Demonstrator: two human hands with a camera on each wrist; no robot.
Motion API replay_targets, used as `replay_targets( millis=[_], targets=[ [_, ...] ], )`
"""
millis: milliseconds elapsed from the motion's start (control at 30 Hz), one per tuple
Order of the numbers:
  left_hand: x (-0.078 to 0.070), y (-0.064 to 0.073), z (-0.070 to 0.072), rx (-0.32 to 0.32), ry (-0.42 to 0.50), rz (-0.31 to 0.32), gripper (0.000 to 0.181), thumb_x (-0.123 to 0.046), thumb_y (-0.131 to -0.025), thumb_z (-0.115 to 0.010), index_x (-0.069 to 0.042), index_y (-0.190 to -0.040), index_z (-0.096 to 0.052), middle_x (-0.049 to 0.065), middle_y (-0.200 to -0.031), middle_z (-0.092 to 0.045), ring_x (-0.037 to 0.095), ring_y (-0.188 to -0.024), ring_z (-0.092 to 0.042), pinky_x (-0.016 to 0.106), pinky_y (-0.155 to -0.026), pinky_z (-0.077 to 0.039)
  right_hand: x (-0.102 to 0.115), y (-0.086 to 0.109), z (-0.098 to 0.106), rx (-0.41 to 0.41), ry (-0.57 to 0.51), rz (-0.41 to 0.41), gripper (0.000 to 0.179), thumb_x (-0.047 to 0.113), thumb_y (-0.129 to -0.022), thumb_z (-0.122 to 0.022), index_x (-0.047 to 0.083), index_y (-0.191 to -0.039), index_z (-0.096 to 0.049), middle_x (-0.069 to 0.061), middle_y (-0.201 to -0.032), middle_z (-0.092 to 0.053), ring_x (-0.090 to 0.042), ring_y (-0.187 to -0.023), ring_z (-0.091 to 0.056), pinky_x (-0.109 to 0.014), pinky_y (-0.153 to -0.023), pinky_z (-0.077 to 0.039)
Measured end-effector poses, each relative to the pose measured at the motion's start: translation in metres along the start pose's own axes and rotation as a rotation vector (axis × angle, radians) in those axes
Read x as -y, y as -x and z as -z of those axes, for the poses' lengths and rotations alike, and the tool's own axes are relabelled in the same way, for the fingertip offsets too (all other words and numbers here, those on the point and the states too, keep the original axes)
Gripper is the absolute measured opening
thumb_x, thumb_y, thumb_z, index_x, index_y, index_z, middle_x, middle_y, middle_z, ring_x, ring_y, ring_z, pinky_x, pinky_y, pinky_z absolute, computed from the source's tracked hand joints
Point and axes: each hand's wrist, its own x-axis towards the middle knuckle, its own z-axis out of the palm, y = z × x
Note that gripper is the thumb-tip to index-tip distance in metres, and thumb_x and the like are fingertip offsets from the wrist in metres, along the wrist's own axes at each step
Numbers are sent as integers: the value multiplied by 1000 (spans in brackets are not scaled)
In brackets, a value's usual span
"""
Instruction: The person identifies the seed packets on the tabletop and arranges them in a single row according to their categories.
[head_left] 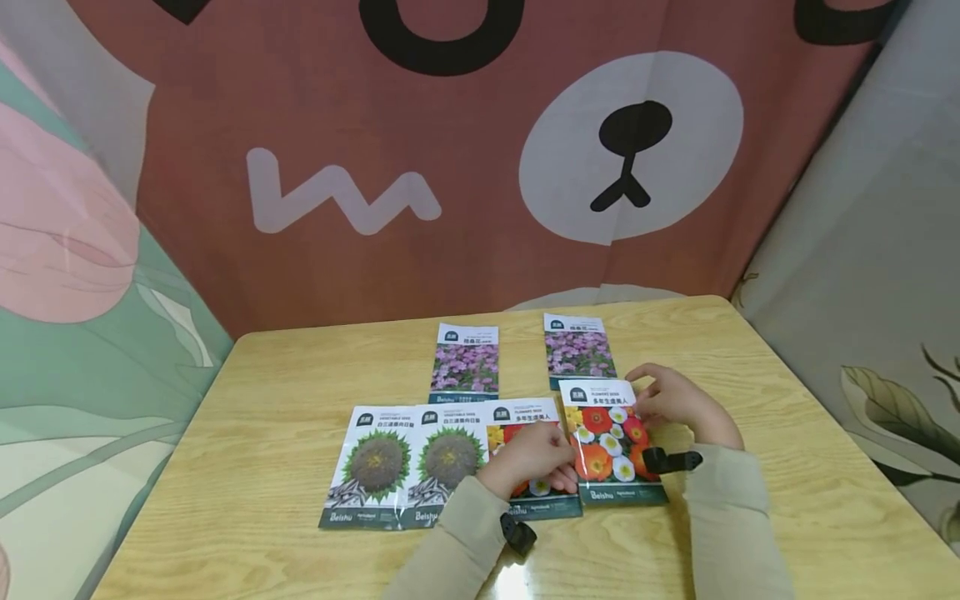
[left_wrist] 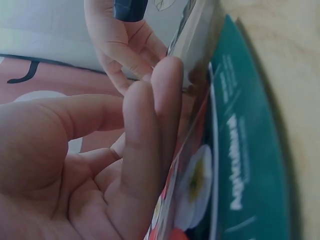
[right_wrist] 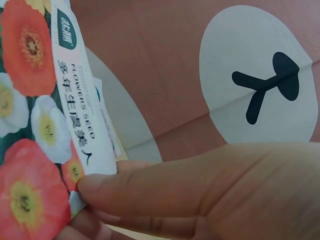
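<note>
My right hand [head_left: 686,404] pinches the right edge of a flower seed packet [head_left: 600,442] printed with orange, red and white blooms. In the right wrist view the thumb [right_wrist: 135,192] lies on the packet's front, with fingers behind it. Over a matching flower seed packet [head_left: 536,412] to its left, my left hand [head_left: 531,457] covers much of the picture. Its fingers [left_wrist: 142,130] are loosely bent in the left wrist view, their tips close to the held packet's left edge. Whether they touch that edge I cannot tell.
Two sunflower seed packets [head_left: 378,467] lie side by side at the left of the row. Behind stand out two purple-flower packets, one left [head_left: 465,367] and one right [head_left: 577,350], flat on the wooden table [head_left: 247,433]. A bear-print cloth [head_left: 450,267] hangs behind.
</note>
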Motion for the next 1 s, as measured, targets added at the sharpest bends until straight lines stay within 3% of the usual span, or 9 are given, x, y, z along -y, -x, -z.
replay_targets(
  millis=[200,467,1000],
  targets=[
    [1,1,-2,36,-12,17,24,-5,-100,-58,2,-80,-69,11,-67,-71,14,-54,-69,29,-54,-58,-3,-3,-2,30,36,-44,45,-1,-94,-66,-8,-134,-47,-20,-95,-59,-25,-75,-62,-39,-69,-61],
    [2,0,0,69,0,11,27,-6,-101,-58,3,-79,-71,13,-68,-72,14,-55,-69,31,-56,-60,-4,-5,-5,35,43,-31,43,-3,-95,-63,-9,-134,-46,-21,-95,-58,-24,-74,-62,-40,-68,-62],
    [2,3,2,-1,-71,58,35,-6,-100,-61,3,-67,-68,11,-61,-69,17,-52,-68,31,-58,-60,1,-10,-13,18,101,-42,45,0,-95,-66,-7,-135,-47,-21,-96,-59,-25,-76,-62,-37,-66,-61]
  ],
)
